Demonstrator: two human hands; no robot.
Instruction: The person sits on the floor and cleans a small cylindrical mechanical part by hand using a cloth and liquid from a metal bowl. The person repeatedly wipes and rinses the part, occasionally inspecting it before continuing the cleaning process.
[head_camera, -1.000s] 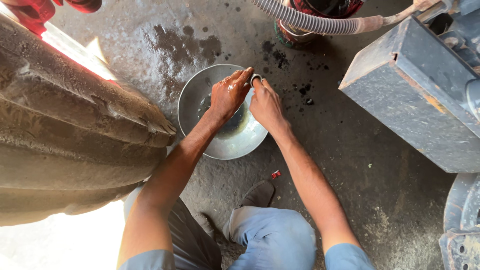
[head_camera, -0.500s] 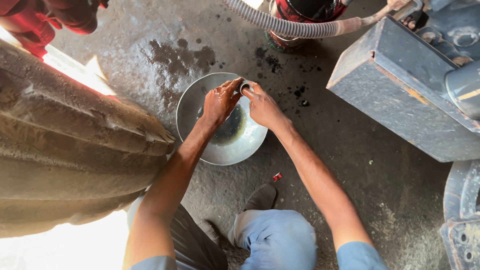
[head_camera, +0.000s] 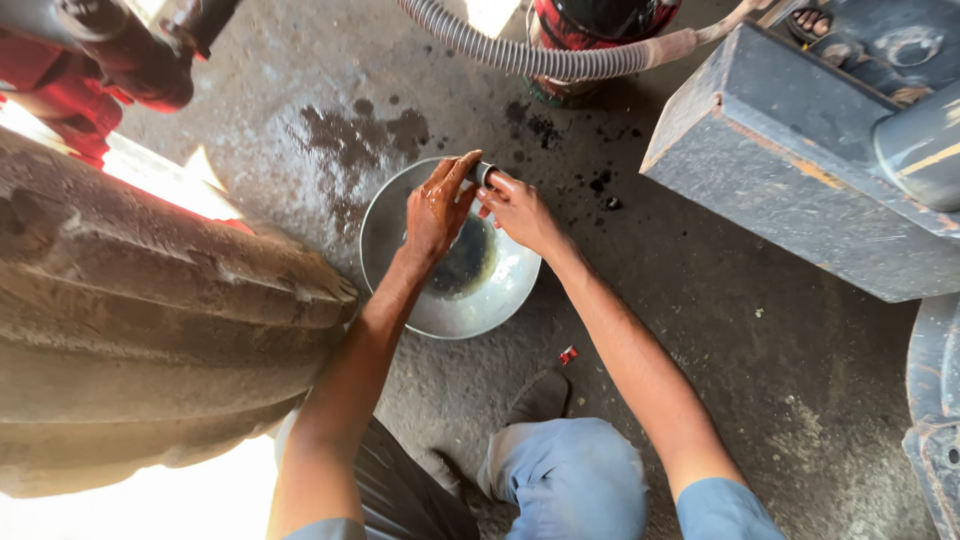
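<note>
Over the bowl (head_camera: 400, 215), perhaps a ring (head_camera: 484, 173).

1. Metal bowl (head_camera: 520, 275): silver-grey, with a dark brownish-black pool at its centre.
2. Left hand (head_camera: 435, 212), over the bowl: coated in glossy reddish-brown.
3. Ring (head_camera: 484, 174), at the bowl's far rim: grey with a dark bore.
4. Floor (head_camera: 700, 300) around the bowl: grey, with black stains.
5. Hose (head_camera: 520, 55) beyond the bowl: grey, ribbed.
6. Trousers (head_camera: 570, 480): pale blue.
</note>
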